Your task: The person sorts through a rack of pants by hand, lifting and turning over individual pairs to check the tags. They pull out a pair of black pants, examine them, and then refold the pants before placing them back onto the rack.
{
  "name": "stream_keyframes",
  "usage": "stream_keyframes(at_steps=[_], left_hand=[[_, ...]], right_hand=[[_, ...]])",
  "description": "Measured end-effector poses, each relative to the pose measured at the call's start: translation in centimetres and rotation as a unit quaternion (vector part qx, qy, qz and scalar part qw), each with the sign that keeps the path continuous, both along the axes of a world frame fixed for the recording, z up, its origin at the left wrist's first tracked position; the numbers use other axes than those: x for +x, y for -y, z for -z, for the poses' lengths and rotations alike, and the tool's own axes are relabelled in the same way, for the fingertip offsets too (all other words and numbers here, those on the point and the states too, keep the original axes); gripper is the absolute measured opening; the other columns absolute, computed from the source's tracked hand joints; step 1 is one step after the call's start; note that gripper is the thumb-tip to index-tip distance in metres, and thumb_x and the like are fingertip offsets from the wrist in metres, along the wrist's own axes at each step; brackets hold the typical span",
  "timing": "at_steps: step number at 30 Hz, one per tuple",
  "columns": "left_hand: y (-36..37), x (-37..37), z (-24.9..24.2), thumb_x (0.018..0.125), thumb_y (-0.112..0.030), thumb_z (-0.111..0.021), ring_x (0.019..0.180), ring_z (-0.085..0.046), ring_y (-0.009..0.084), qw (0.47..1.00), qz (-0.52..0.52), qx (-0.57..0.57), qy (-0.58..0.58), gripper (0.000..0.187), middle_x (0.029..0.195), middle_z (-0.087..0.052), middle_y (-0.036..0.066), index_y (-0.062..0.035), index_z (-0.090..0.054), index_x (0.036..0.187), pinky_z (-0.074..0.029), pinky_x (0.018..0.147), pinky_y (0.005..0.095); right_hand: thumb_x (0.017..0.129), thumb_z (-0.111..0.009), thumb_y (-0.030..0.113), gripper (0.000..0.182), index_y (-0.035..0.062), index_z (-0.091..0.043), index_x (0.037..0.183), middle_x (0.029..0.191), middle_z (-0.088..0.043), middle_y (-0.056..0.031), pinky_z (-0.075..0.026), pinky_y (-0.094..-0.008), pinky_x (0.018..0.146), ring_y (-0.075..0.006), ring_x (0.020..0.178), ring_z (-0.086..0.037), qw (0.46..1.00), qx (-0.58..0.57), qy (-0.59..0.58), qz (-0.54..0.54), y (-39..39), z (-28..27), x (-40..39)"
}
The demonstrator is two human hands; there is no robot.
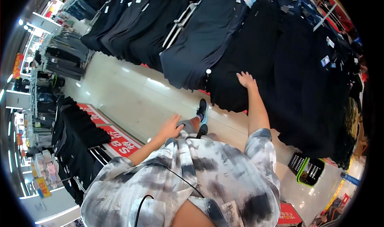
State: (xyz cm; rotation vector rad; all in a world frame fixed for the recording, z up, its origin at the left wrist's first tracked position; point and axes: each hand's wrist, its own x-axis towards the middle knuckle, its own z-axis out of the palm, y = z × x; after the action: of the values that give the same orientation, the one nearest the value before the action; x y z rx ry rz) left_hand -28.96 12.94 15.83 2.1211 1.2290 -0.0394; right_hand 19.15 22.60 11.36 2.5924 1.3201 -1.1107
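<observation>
My right hand (246, 80) lies with its fingers apart on a black garment (228, 77) in a long row of dark hanging trousers. Left of it, a dark grey pair (192, 55) hangs beside a white button or round tag (208, 71). Dark navy garments (300, 79) hang to the right. My left hand (171, 127) is in front of my body, near my shorts, with its fingers spread and nothing in it.
A black shopping basket (307, 170) with a green rim stands on the floor at lower right. Metal rack bars (179, 25) part the garments. Another rack of black clothes (76, 135) and red signs (120, 141) are at left. Tiled floor (120, 79) runs between the racks.
</observation>
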Motion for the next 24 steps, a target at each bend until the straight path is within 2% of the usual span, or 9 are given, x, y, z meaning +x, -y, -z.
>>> stream_keyframes(at_steps=[3,6,8,12,13,16,18,20,24], left_hand=[[0.9,-2.2,1.5,0.095,-0.038,-0.061,0.137,-0.042,0.0435,0.999,0.013,-0.042,-0.009,0.062,0.152,-0.041,0.024,-0.0040,-0.046,0.144,-0.036,0.114,0.0468],[1.2,-4.5,0.7,0.096,-0.036,-0.061,0.140,-0.040,0.0392,0.996,0.012,-0.088,-0.033,0.062,0.151,-0.042,0.025,-0.0024,-0.044,0.146,-0.035,0.114,0.0419],[1.4,-6.4,1.1,0.097,-0.035,-0.061,0.135,-0.047,0.0374,0.994,-0.005,-0.096,-0.043,0.062,0.149,-0.045,0.025,-0.0012,-0.044,0.146,-0.039,0.111,0.0406],[1.7,-9.0,0.9,0.097,-0.035,-0.062,0.123,-0.059,0.0332,0.973,-0.098,-0.202,-0.045,0.063,0.144,-0.051,0.024,0.0004,-0.043,0.146,-0.046,0.103,0.0384],[1.4,-8.9,-0.2,0.097,-0.034,-0.061,0.117,-0.064,0.0317,0.970,-0.089,-0.219,-0.046,0.062,0.140,-0.055,0.023,0.0007,-0.045,0.145,-0.050,0.099,0.0366],[1.4,-11.1,1.9,0.094,-0.033,-0.061,0.117,-0.060,0.0373,0.969,-0.095,-0.227,-0.033,0.051,0.125,-0.063,0.025,-0.0011,-0.056,0.134,-0.047,0.100,0.0405],[1.7,-12.2,2.6,0.094,-0.033,-0.060,0.116,-0.061,0.0347,0.965,-0.140,-0.223,-0.013,0.050,0.125,-0.064,0.023,-0.0022,-0.058,0.132,-0.047,0.100,0.0384],[1.2,-14.9,6.0,0.094,-0.034,-0.059,0.116,-0.061,0.0330,0.953,-0.169,-0.253,0.015,0.049,0.125,-0.065,0.022,-0.0030,-0.059,0.132,-0.047,0.099,0.0375],[0.0,-18.8,9.5,0.094,-0.028,-0.057,0.108,-0.065,0.0285,0.932,-0.255,-0.256,-0.004,0.041,0.115,-0.070,0.017,-0.0023,-0.065,0.124,-0.049,0.096,0.0373]], right_hand=[[0.098,-0.029,0.064,0.075,0.0255,-0.018,0.160,0.169,-0.005,-0.0030,-0.009,-0.0520,0.123,-0.0280,0.155,-0.006,0.999,-0.033,-0.007,0.004,-1.2,2.3,1.4],[0.096,-0.030,0.067,0.077,0.0296,-0.011,0.161,0.169,0.002,0.0005,-0.007,-0.0513,0.124,-0.0259,0.155,0.000,0.998,-0.050,0.026,0.002,-2.0,4.0,2.2],[0.096,-0.031,0.067,0.079,0.0304,-0.006,0.161,0.169,0.006,0.0019,-0.003,-0.0499,0.124,-0.0245,0.155,0.005,0.997,-0.054,0.050,0.008,-2.3,4.7,2.4],[0.096,-0.032,0.067,0.080,0.0293,-0.005,0.161,0.169,0.007,0.0014,-0.002,-0.0494,0.124,-0.0252,0.155,0.005,0.994,-0.034,0.102,0.001,-2.8,6.1,2.7],[0.096,-0.032,0.067,0.080,0.0292,-0.005,0.161,0.169,0.007,0.0011,-0.002,-0.0498,0.124,-0.0256,0.155,0.005,0.994,-0.034,0.105,0.000,-2.9,6.2,2.8],[0.096,-0.032,0.067,0.080,0.0289,-0.005,0.161,0.169,0.008,0.0004,-0.003,-0.0510,0.124,-0.0270,0.155,0.004,0.993,-0.035,0.110,-0.007,-2.9,6.3,2.9],[0.096,-0.032,0.067,0.080,0.0282,-0.005,0.162,0.169,0.008,-0.0013,-0.004,-0.0536,0.123,-0.0293,0.155,0.004,0.993,-0.034,0.112,-0.016,-2.9,6.8,3.2],[0.096,-0.032,0.067,0.081,0.0278,-0.005,0.162,0.169,0.009,-0.0031,-0.004,-0.0553,0.122,-0.0305,0.155,0.004,0.993,-0.052,0.097,-0.031,-3.0,6.3,3.0],[0.098,-0.032,0.059,0.074,0.0255,-0.014,0.161,0.169,-0.003,-0.0081,-0.010,-0.0569,0.122,-0.0344,0.154,-0.005,0.998,-0.027,0.012,-0.051,-1.4,3.7,2.0]])
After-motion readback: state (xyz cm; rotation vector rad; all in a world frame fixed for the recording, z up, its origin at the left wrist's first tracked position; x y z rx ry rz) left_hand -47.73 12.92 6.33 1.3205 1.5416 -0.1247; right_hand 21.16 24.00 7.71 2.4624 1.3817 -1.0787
